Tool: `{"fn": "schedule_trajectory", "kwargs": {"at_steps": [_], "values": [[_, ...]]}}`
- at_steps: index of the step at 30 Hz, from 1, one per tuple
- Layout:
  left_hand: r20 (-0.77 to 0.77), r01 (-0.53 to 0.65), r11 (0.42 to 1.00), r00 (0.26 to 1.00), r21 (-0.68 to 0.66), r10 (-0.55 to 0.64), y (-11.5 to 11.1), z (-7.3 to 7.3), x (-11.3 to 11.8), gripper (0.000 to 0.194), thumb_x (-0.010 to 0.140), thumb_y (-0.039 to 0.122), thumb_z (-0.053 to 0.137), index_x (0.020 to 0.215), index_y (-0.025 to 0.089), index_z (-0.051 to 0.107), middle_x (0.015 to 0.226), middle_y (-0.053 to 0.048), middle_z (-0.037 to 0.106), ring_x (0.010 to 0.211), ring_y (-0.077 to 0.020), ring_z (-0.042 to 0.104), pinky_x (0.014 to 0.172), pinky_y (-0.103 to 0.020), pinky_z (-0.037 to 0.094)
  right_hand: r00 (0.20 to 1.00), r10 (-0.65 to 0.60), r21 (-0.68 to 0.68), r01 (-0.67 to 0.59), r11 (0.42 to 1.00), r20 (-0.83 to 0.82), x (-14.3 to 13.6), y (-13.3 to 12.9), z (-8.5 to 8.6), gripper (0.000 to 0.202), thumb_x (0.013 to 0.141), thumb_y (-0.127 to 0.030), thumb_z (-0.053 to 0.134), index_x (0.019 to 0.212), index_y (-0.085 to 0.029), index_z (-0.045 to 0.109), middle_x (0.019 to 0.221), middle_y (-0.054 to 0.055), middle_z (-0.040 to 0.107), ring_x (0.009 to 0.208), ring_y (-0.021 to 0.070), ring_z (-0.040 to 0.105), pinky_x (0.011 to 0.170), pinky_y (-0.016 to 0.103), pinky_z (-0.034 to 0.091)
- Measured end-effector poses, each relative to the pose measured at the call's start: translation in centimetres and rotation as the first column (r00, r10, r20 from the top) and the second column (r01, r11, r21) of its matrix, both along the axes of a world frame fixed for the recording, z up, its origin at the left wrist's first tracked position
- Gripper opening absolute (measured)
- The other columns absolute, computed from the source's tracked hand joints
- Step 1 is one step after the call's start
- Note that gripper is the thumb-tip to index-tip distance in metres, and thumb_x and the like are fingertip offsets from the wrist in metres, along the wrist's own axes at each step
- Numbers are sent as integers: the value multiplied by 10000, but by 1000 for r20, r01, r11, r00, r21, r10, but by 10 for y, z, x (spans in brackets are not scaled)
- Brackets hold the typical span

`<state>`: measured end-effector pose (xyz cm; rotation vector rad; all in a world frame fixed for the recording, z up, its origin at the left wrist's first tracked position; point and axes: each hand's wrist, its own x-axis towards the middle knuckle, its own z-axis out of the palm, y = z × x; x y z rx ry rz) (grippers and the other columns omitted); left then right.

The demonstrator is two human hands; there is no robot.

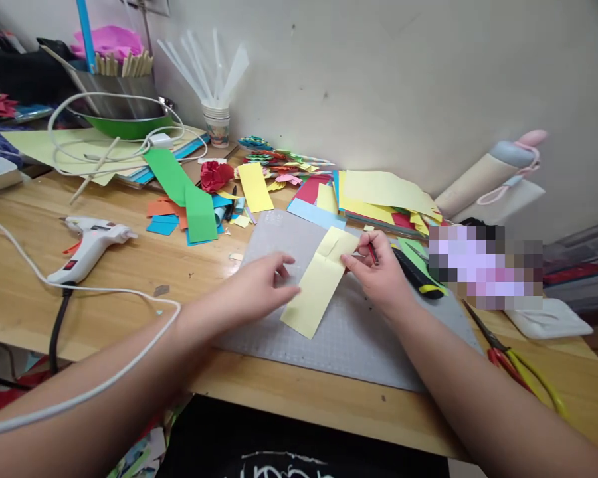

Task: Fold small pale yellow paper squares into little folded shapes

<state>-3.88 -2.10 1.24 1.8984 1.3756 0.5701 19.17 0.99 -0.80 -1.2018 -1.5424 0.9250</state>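
Observation:
A pale yellow paper strip [315, 292] lies slanted over the grey cutting mat [373, 352], with a crease and a curved pencil-like line near its upper end. My right hand [381, 272] pinches the strip's upper right edge between thumb and finger, and a thin dark red pen [373, 253] is tucked in the same hand. Just left of the strip, my left hand [274, 285] hovers with thumb and fingers apart, holding nothing. A black and yellow cutter [418, 271] rests on the mat beyond my right hand.
Left lie a white glue gun [92, 242] and its cable. Scissors [513, 365] are at the right. Behind the mat are green paper [179, 192], a red paper flower [216, 176], stacked yellow sheets [389, 189] and a paper cup [216, 126] of clear sticks.

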Motion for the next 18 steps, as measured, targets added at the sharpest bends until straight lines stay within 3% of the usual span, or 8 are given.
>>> {"fn": "schedule_trajectory", "kwargs": {"at_steps": [3, 5, 8, 11, 13, 15, 18], "values": [[-43, 102, 993, 994, -64, -105, 15, -1, 27, 208, 694, 370, 678, 731, 166, 665, 637, -6, 668, 562, -182, 617, 479, -273, 461, 995, -90, 76, 87, 993, 39, 16, 4, -2, 294, 798, -314, 594, 883, -282, 315, 745, -67, 386, 628, 133, 545, 641, 306, 520], [-62, 69, 998, 996, -14, -70, 21, 2, 36, 149, 730, 307, 625, 671, 170, 624, 603, 7, 655, 540, -165, 611, 452, -248, 437, 984, -162, 127, 151, 980, 81, 26, 7, -3, 222, 867, -349, 495, 922, -289, 288, 760, -61, 422, 645, 137, 552, 641, 296, 504], [-74, -95, 973, 991, 212, 113, 26, 10, 37, 153, 851, 257, 462, 839, 168, 586, 798, -35, 680, 712, -181, 636, 592, -290, 486, 949, -237, 180, 201, 963, 209, 41, 11, -6, 84, 937, -330, 348, 992, -275, 314, 814, -19, 512, 658, 158, 565, 648, 320, 471], [-95, -175, 864, 964, 472, 247, 23, 13, 31, 199, 914, 224, 362, 935, 173, 553, 979, -94, 648, 956, -243, 575, 855, -438, 421, 876, -242, 211, 166, 963, 416, 52, 14, -10, 121, 859, -198, 464, 974, -233, 468, 804, 30, 544, 742, 216, 555, 713, 373, 414], [-160, -82, 818, 965, 570, 208, 18, 11, 28, 127, 879, 209, 453, 885, 199, 579, 1000, -85, 654, 1036, -281, 529, 936, -492, 334, 813, -215, 205, 121, 971, 541, 56, 16, -13, 227, 758, -79, 511, 930, -215, 571, 788, 57, 552, 796, 257, 543, 741, 400, 376], [-303, 130, 780, 950, 612, 79, 13, 5, 29, 132, 832, 132, 491, 854, 207, 598, 1047, -79, 664, 1058, -285, 527, 930, -470, 324, 755, -189, 190, 87, 978, 627, 57, 15, -13, 330, 709, -16, 498, 942, -207, 633, 799, 82, 558, 820, 285, 539, 747, 418, 356], [-448, 330, 758, 892, 563, -56, 7, -4, 38, 183, 807, 63, 475, 773, 189, 603, 886, -81, 686, 933, -270, 576, 854, -438, 357, 707, -162, 188, 42, 981, 688, 51, 7, -4, 385, 769, -24, 461, 1069, -186, 640, 899, 128, 573, 901, 311, 533, 777, 442, 353]]}}
